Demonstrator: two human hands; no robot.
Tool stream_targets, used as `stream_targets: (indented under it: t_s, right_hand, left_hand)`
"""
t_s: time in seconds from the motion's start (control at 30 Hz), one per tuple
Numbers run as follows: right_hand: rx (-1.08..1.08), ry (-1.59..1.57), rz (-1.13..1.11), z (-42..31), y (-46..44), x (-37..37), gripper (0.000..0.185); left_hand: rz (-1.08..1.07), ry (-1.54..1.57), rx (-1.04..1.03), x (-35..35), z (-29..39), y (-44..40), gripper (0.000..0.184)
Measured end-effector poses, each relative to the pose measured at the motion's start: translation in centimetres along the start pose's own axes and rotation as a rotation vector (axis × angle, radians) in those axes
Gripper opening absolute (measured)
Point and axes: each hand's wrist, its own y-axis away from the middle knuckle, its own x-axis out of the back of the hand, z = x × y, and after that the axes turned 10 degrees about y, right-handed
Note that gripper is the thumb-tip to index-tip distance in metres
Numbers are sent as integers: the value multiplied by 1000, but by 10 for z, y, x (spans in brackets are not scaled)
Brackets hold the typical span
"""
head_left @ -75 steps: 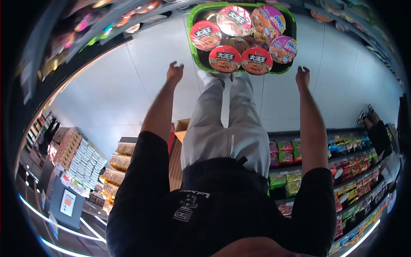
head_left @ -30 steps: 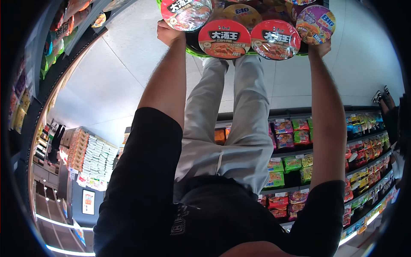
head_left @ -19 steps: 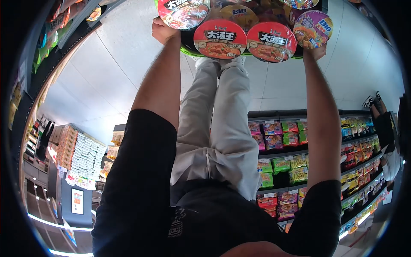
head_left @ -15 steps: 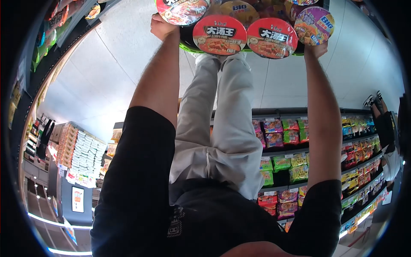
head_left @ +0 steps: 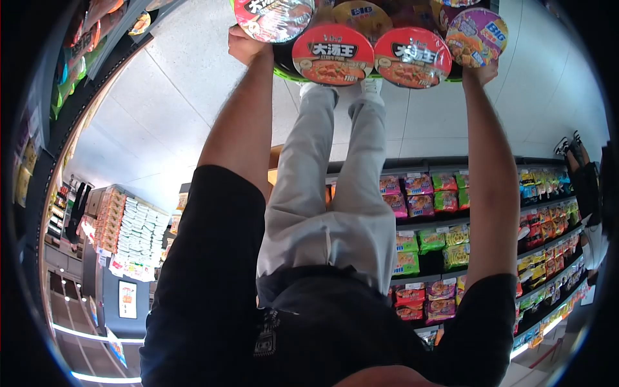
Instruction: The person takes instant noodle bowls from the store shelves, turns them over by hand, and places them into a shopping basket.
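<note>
At the top of the head view is a dark basket with a green rim [head_left: 284, 74], loaded with several instant noodle bowls. Two red-lidded noodle bowls, one on the left [head_left: 333, 55] and one on the right [head_left: 413, 58], face me along its near side. A purple-lidded noodle bowl [head_left: 476, 39] sits at its right corner, and another red and white noodle bowl [head_left: 274, 18] at its left. My left hand [head_left: 247, 46] is closed on the basket's left side, fingers partly hidden. My right hand [head_left: 482, 73] grips the right side beneath the purple bowl, its fingers mostly hidden.
Shelves of packaged noodles [head_left: 429, 242] stand behind my legs on the right. Another shelf with packets [head_left: 74, 71] runs along the left. Stacked goods [head_left: 132, 232] stand farther left. Another person [head_left: 583, 193] is at the far right. Pale tiled floor [head_left: 174, 97] lies around my feet.
My legs have shifted, with the feet now farther apart below the basket. The surrounding shelves moved slightly in view. Both hands keep their hold on the basket.
</note>
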Motion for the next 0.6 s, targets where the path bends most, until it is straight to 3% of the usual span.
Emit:
stream_targets:
  t_s: [0.13,0.23,0.3,0.47,0.6]
  right_hand:
    - [12,10,11,4,0,-4,55]
    - [57,132,-8,21,4,-10,55]
    - [62,-69,11,3,4,3,54]
    - [8,21,41,-3,7,5,50]
    - [-71,-211,44,-13,6,4,44]
  left_hand:
    - [2,-17,-57,-1,-6,-2,64]
    - [1,-6,16,2,-1,1,60]
    - [29,-11,-122,-5,-16,-3,60]
    - [14,22,-34,-1,-11,-5,55]
    - [13,-49,-102,-1,-13,-5,59]
